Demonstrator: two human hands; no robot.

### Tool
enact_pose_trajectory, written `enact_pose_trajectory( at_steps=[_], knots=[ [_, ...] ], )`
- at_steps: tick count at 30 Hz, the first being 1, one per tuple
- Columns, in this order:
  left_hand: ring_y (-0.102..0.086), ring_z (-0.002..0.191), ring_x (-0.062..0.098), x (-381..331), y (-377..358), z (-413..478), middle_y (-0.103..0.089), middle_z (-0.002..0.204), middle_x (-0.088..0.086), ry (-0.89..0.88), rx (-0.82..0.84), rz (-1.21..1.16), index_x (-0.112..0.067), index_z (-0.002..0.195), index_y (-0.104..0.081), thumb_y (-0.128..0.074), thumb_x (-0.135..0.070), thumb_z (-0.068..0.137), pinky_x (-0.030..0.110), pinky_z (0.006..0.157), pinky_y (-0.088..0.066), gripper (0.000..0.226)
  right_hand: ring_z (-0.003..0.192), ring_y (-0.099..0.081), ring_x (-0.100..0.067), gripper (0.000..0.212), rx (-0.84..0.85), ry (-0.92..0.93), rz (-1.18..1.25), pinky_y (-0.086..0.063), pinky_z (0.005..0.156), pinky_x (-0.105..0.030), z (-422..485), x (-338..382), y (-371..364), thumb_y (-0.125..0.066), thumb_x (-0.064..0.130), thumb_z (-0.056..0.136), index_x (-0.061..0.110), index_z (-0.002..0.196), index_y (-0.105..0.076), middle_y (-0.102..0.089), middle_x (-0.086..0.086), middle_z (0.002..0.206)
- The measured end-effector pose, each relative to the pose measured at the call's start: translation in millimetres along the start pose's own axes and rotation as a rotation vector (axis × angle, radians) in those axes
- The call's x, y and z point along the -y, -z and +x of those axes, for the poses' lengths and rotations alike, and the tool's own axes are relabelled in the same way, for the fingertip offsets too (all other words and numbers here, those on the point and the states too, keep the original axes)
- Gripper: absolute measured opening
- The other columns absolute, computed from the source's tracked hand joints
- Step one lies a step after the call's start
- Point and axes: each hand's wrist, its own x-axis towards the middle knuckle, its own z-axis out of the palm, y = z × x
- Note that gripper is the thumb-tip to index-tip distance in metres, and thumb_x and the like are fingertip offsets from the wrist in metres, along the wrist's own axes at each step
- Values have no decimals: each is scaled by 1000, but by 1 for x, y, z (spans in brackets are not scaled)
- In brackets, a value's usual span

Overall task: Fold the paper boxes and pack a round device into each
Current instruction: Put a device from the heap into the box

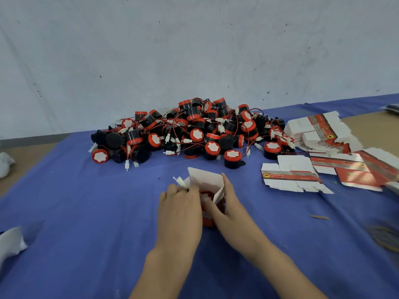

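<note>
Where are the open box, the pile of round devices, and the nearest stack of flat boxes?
open box point(205, 179): head view, on its raised white back flap.
pile of round devices point(197, 134): head view, on a device's cap mid-pile.
nearest stack of flat boxes point(290, 175): head view, on the top blank's red band.

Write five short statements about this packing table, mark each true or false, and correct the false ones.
1. The left hand and right hand both hold the paper box. True.
2. The paper box's top flap is shut. False: it stands open, and a round device shows inside.
3. The pile of round devices lies beyond the paper box, toward the wall. True.
4. The flat boxes lie on the person's left. False: they lie on the right.
5. The table cloth is green. False: the cloth is blue.
</note>
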Motion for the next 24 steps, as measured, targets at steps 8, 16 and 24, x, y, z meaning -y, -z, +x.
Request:
enact_pose_trajectory(
  at_steps=[8,16,24],
  knots=[
    [-55,88,10,5,2,-2,-61,104,-9,24,-188,-430,-28,125,-58,-40,-27,105,26,70,-48,27,120,-56,-1,58,-184,17,42,-50,96,-22,-3,7,-12,-40,15,102,44,150,-26,-54,20,137],
    [-59,69,3,7,8,1,-54,113,-24,79,-257,-706,-38,122,-38,-49,-42,101,17,54,-40,24,106,-62,4,31,-210,8,58,-52,80,-17,-6,7,-10,-41,25,106,54,116,-44,-64,24,115],
    [-53,94,-1,18,15,-4,-57,101,-25,-132,-379,-600,-36,111,-59,-60,-28,97,14,71,-44,16,95,-65,4,38,-205,-31,85,-54,69,-14,-5,8,-7,-40,17,104,53,99,-47,-66,27,102]
  ],
)
